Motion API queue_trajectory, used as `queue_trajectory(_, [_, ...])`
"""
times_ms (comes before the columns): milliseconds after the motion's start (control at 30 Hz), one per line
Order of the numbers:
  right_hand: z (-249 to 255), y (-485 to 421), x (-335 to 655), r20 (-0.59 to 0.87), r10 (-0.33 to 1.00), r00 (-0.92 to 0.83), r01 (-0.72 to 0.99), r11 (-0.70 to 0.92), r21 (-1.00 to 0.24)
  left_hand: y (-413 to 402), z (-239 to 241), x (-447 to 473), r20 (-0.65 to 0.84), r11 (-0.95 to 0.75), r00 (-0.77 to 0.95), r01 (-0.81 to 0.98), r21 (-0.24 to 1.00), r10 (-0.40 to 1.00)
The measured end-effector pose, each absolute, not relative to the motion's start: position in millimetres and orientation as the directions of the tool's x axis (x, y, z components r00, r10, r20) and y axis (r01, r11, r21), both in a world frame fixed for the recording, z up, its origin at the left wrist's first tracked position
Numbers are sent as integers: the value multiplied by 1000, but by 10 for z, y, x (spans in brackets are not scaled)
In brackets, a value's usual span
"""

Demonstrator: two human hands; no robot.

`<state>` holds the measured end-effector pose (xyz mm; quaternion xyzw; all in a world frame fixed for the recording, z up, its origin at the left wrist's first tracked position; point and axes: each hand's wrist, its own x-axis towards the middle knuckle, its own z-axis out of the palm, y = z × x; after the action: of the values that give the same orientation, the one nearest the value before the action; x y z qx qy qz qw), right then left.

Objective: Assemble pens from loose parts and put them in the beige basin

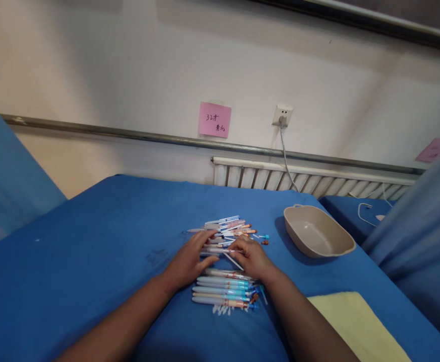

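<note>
My left hand (pixel 188 260) rests at the left ends of a group of loose pens (pixel 232 229), thumb and fingers apart around them. With curled fingers, my right hand (pixel 252 256) pinches the right end of a slim pale pen (pixel 218 250). A thin white stick (pixel 234 261) slants out below those fingers. Closer to me, several pens with blue, orange and pale barrels (pixel 222 291) lie side by side in a row. Small white pieces (pixel 223 309) are scattered below that row. Little blue and brown parts (pixel 265 243) lie right of the loose pens.
A beige plastic basin (pixel 320 232) stands to the right on the blue-covered table (pixel 103 241). A yellow cloth or sheet (pixel 359 324) lies at the front right. Behind are a white radiator (pixel 257 176) and a plugged socket (pixel 282 115). Blue curtains (pixel 419 236) hang at both sides.
</note>
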<state>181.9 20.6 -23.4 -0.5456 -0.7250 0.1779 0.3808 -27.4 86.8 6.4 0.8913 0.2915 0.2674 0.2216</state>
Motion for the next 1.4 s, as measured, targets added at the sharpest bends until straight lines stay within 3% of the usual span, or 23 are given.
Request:
queue_trajectory(67, [-227, 202, 1812, 359, 927, -111, 644, 342, -684, 867, 62, -275, 357, -759, 717, 364, 539, 598])
queue_trajectory(233, [-233, 200, 1806, 365, 924, -116, 652, 348, -674, 901, 6, -287, 227, -649, 675, 476, 594, 702])
queue_trajectory(433, [-244, 197, 1820, 367, 922, -121, 674, 348, -651, 892, 6, -281, 350, -748, 708, 378, 546, 614])
queue_trajectory(567, [-237, 207, 1854, 363, 926, -107, 674, 336, -658, 946, -15, -303, 232, -650, 660, 504, 569, 714])
queue_trajectory(667, [-255, 224, 1906, 350, 934, -68, 686, 298, -663, 1002, -24, -322, 182, -599, 608, 603, 528, 773])
queue_trajectory(900, [-350, 277, 2095, 306, 952, 23, 745, 188, -640, 1076, -94, -332, 279, -633, 571, 649, 422, 772])
queue_trajectory(1200, [-370, 297, 2132, 234, 957, 173, 792, 6, -610, 1090, -165, -331, 327, -650, 571, 564, 510, 753])
queue_trajectory(1400, [-317, 260, 1953, 250, 967, 45, 749, 133, -649, 1006, -158, -272, 340, -696, 635, 468, 545, 694])
